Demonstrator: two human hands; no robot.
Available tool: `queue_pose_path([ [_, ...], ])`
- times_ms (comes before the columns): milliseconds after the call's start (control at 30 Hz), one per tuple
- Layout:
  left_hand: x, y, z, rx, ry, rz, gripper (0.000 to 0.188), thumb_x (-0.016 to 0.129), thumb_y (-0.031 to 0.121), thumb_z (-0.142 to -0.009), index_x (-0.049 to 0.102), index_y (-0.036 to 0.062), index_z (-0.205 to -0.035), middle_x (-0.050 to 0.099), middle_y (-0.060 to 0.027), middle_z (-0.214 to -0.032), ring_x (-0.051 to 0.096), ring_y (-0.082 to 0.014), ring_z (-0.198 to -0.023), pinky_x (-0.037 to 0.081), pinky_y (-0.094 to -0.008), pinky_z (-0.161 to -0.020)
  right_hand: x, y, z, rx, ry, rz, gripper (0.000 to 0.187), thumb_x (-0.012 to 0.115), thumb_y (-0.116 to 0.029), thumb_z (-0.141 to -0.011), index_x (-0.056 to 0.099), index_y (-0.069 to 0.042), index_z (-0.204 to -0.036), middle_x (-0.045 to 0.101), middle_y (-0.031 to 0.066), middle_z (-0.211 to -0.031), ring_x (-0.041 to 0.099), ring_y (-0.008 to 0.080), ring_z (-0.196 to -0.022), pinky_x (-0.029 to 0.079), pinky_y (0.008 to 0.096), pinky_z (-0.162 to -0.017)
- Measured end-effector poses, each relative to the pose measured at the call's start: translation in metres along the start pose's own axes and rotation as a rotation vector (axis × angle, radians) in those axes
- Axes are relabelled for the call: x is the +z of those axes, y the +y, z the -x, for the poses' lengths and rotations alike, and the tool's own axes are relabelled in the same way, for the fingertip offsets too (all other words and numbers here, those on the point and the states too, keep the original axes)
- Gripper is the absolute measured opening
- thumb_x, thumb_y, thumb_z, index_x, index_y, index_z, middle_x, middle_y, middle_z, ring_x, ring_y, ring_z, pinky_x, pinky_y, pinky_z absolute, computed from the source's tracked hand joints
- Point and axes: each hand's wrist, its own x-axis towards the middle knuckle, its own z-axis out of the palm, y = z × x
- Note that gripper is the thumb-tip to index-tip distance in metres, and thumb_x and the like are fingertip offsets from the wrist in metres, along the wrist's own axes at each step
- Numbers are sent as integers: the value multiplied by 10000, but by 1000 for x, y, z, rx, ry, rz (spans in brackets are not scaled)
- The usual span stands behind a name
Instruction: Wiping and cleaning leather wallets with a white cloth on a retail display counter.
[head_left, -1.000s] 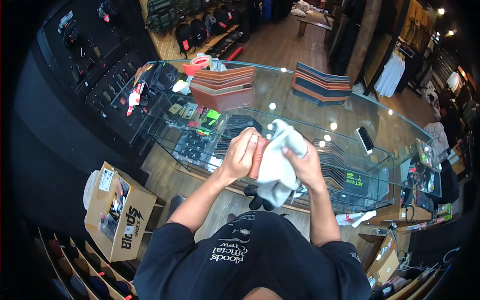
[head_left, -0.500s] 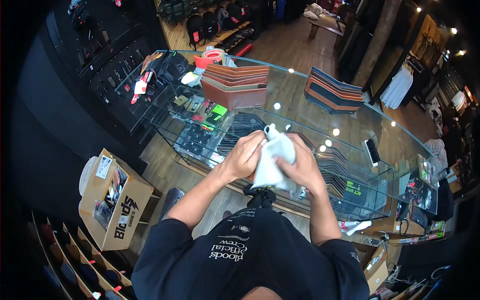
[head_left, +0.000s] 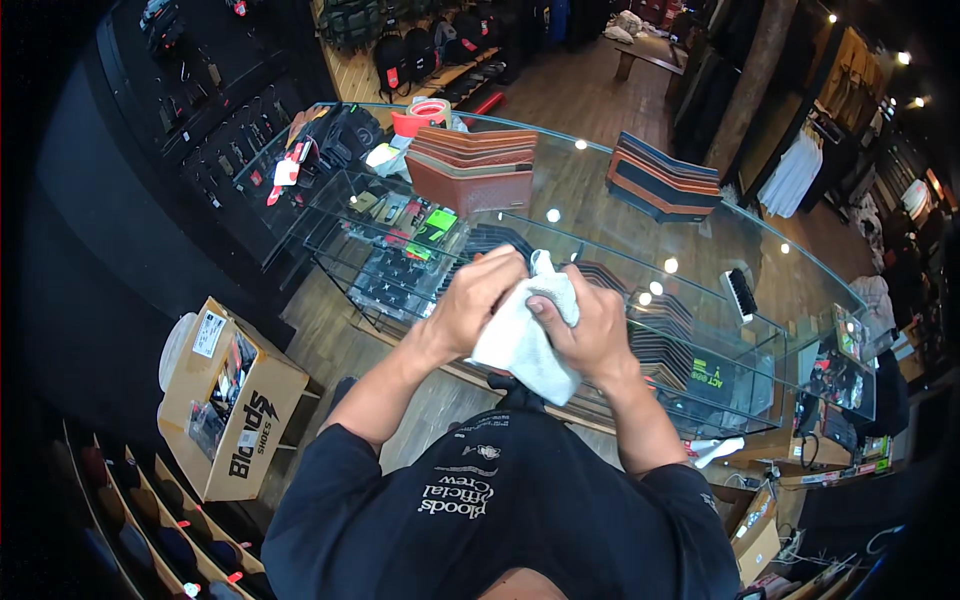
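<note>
A white cloth [head_left: 528, 345] hangs between my two hands over the near edge of the glass counter. My right hand [head_left: 597, 333] grips it, the thumb pressed across its front and a twisted end poking up above the fingers. Against the cloth's left side, my left hand [head_left: 475, 305] is closed with its fingers curled. Whatever it holds is hidden behind the fingers and the cloth. Beyond my hands, a stack of brown and tan wallets [head_left: 472, 185] stands spread on the glass counter [head_left: 570, 185]. A second stack of dark and brown wallets [head_left: 662, 182] stands to its right.
A black brush with white bristles [head_left: 740, 295] rests at the right of the counter. Rolls of tape [head_left: 428, 112] sit at the far left. Wallets and packaged goods fill the shelf below the glass. A cardboard box [head_left: 235, 420] stands on the left; a white cloth item [head_left: 715, 450] lies at lower right.
The cloth has swung lower and spread out toward the left, covering more below my hands. My left hand has shifted slightly left and up; the right hand has turned, its thumb higher.
</note>
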Motion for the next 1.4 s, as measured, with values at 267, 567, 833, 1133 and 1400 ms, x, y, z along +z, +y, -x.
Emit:
queue_pose_path([
  [267, -12, 0, -8, -72, 20, -11, 131, 514, 62, -963, 526, -46, -891, 521, -212, -786, 551, -399, -700, 454, -442, -659, -13, -8, 9, 43, -175, -189, 330, 559, -328, -1023, 657, -13, -1010, 652, 230, -791, 653, 445, -731, 499, 477, -644],
  [567, -15, 9, 1, -40, -5, 59, 173, 533, 76, -960, 533, -55, -848, 521, -205, -759, 536, -390, -685, 441, -412, -641, -11, -25, -7, 82, -20, -355, 322, 421, -215, -1089, 635, 21, -1135, 665, 213, -1026, 667, 394, -927, 515, 411, -834],
  [833, 5, 5, 15, -162, 149, 89, 121, 539, 29, -959, 595, -61, -901, 601, -173, -828, 619, -329, -743, 493, -366, -691, 22, -20, 11, 168, 40, -157, 367, 625, -331, -1012, 598, -11, -835, 590, 214, -653, 634, 410, -601, 456, 432, -526],
  [1133, 37, 34, 80, -340, 320, -228, 633, 612, 519, -923, 599, -73, -1146, 640, -209, -991, 607, -421, -995, 467, -464, -923, 22, -23, -2, 300, 258, -238, 413, 479, -315, -1091, 598, -4, -847, 523, 217, -597, 589, 395, -525, 415, 427, -498],
  [1400, 45, 25, 80, -680, 419, 447, 281, 589, 101, -990, 623, -34, -1234, 703, -100, -1047, 655, -146, -971, 518, -326, -872, 55, -32, -3, 284, -6, -236, 306, 465, -285, -1091, 526, 0, -998, 641, 296, -836, 631, 521, -818, 473, 539, -647],
])
